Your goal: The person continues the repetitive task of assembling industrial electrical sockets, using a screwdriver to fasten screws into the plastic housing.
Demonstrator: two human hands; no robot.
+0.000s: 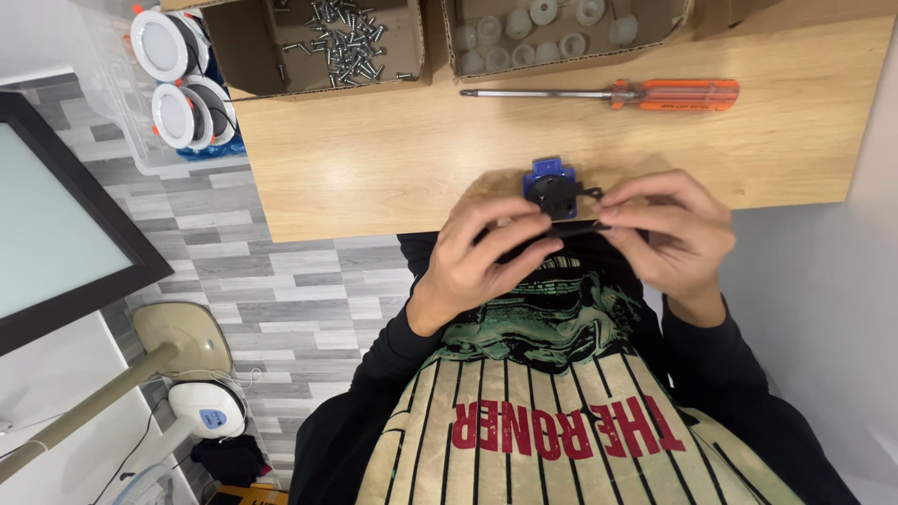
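Hands meet at the near edge of the wooden surface (pixel 393 159): my left hand (pixel 482 257) and right hand (pixel 669 224) both pinch a small blue-and-black socket part (pixel 554 187). Bare wood lies open beyond it up to an orange-handled screwdriver (pixel 608 93). Behind sit two cardboard boxes, one of screws (pixel 341 42), one of pale caps (pixel 543 33).

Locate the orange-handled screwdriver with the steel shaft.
In the head view, the orange-handled screwdriver lies flat on the wooden table, toward the far right, just in front of the cardboard box of white plastic caps.
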